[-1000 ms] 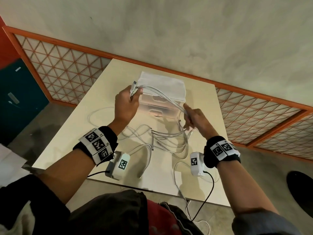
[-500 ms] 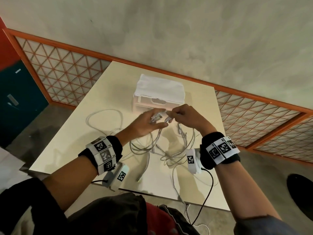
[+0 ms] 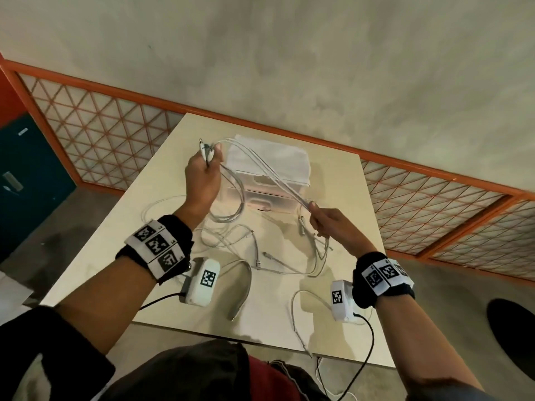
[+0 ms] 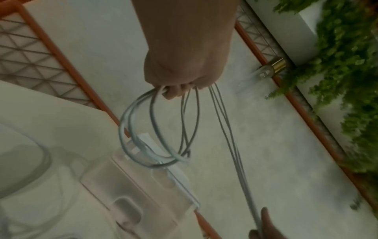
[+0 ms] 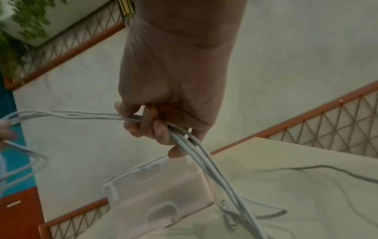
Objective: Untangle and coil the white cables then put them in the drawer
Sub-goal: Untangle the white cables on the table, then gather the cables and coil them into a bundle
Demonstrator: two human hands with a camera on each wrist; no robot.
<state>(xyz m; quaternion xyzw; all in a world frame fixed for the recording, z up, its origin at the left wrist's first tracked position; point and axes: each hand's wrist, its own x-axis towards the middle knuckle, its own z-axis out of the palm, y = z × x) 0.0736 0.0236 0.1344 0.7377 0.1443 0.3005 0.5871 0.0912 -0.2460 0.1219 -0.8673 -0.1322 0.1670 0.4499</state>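
left hand (image 3: 202, 180) fist clamps coiled white cables (image 3: 269, 172) centre frame | right hand (image 3: 330, 224) clamps same strands | tails tangled on desk (image 3: 333, 337) | risk: pulling taut may tighten snags, drag plugs against drawer (image 3: 269, 195)

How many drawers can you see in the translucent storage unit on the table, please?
2: the upper drawer sits just under the white cover, and the lower drawer is directly beneath it at table level. The held white cables partly cross them.

left grip (image 3: 202, 178) raised, fingers curled closed; right grip (image 3: 327, 224) lower, clenched.
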